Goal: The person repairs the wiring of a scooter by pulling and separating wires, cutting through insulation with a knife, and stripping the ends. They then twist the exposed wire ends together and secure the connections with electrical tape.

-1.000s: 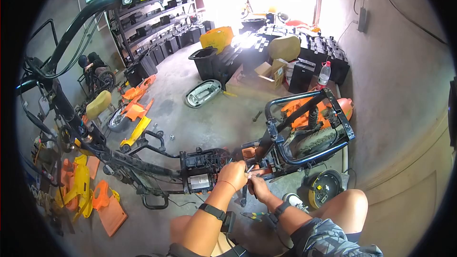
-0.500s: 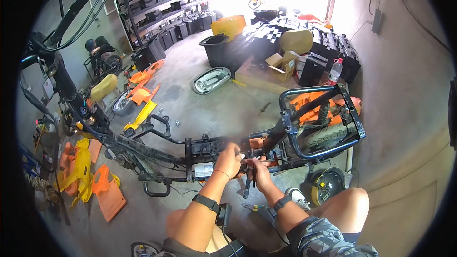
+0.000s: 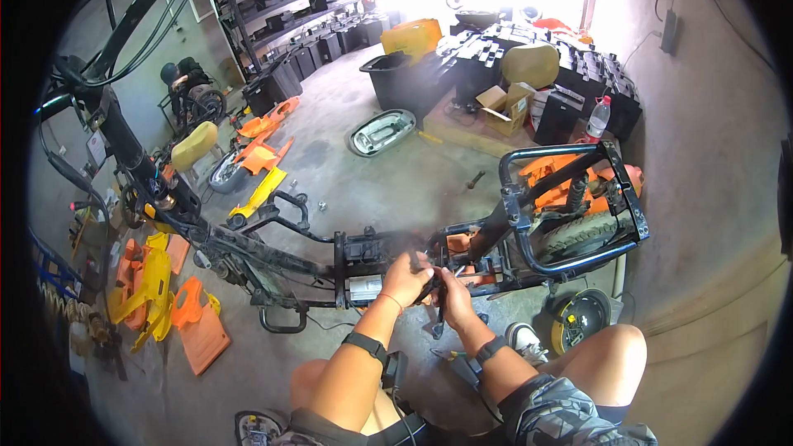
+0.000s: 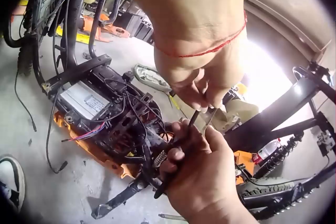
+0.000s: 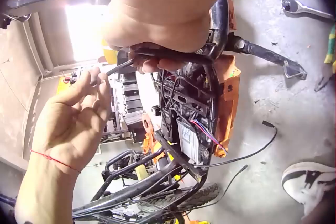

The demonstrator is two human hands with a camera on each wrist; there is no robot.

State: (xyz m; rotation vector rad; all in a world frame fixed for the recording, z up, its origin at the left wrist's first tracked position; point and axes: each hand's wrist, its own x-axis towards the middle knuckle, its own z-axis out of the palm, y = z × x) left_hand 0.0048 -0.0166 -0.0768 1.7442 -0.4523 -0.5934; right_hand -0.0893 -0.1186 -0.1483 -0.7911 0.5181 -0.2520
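Above the middle of a black vehicle frame (image 3: 570,268), both hands meet around a thin black cable (image 5: 176,55). The left hand (image 3: 403,282), with a red string at its wrist, pinches one end between thumb and fingertips, as the right wrist view shows (image 5: 79,113). My right hand (image 3: 458,307) has its fingers curled round the cable's thicker length, which hangs below the palm in the left wrist view (image 4: 207,174). A thin metallic piece shows by the fingertips there; what it is, I cannot tell. Beside the hands lie a silver box (image 4: 84,100) and loose wires in the frame.
Orange panels (image 3: 202,334) and yellow panels (image 3: 150,297) lie on the floor at left. A helmet-like round shell (image 3: 582,320) is by the right knee. Pliers (image 5: 331,50) and a ratchet (image 5: 307,8) lie on the floor. Black boxes and a bottle (image 3: 598,118) stand behind.
The head view has shifted, so the scene sits further right and higher. The hands remain together over the frame, and the dark cable between them now stands more upright by the right hand.
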